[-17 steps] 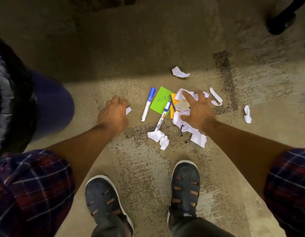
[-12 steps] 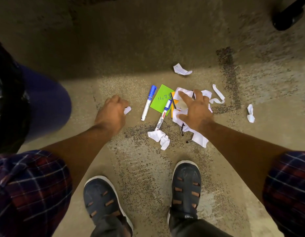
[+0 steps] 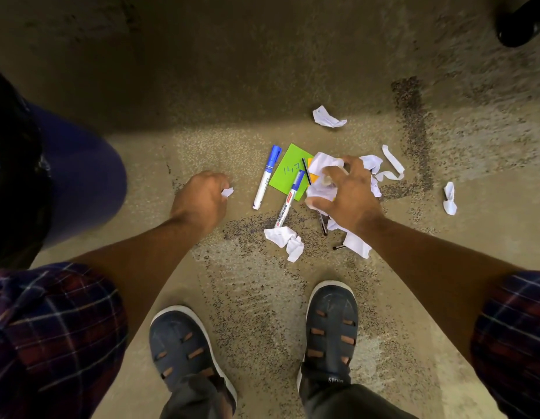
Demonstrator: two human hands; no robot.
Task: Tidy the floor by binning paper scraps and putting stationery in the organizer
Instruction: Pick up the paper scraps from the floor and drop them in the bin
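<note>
On the floor [image 3: 262, 297], right hand [image 3: 347, 195] now curled, bunching white paper scraps [image 3: 321, 176] flat a moment ago; left hand [image 3: 199, 198] clenched on small scrap [image 3: 227, 192]. Markers [image 3: 264, 179] untouched; binning next.

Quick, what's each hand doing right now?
Left hand: closed on a small paper scrap.
Right hand: fingers curling around crumpled white paper.

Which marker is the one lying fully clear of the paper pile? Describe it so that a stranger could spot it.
Start at the green sticky note in the middle of the floor. Just off its left edge lies a white marker with a blue cap, cap pointing away from the shoes. The other marker lies across the note instead.
</note>
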